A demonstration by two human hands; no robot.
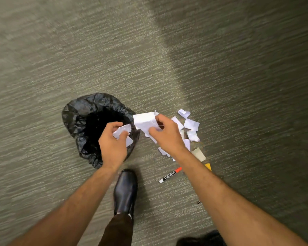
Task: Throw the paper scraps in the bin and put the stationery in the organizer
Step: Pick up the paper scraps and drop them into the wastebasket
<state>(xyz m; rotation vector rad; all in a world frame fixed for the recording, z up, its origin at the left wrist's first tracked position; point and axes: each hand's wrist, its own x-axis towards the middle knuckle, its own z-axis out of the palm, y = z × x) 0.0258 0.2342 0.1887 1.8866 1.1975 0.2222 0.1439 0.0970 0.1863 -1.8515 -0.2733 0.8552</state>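
Observation:
A bin (82, 118) lined with a black bag stands on the carpet at centre left. My left hand (113, 142) hovers over its mouth, fingers closed on white paper scraps (122, 131). Just right of the bin's rim, my right hand (167, 134) grips a larger bunch of white paper (144, 121). More torn paper scraps (191, 125) lie scattered on the floor to the right. A white marker with an orange cap (170, 175) lies below them, and a yellow object (208, 166) shows partly behind my right forearm. No organizer is in view.
My black shoe (125, 190) stands on the grey carpet just below the bin. A dark shape (203, 238), maybe the other shoe, sits at the bottom edge. A small dark speck (198, 202) lies on the carpet.

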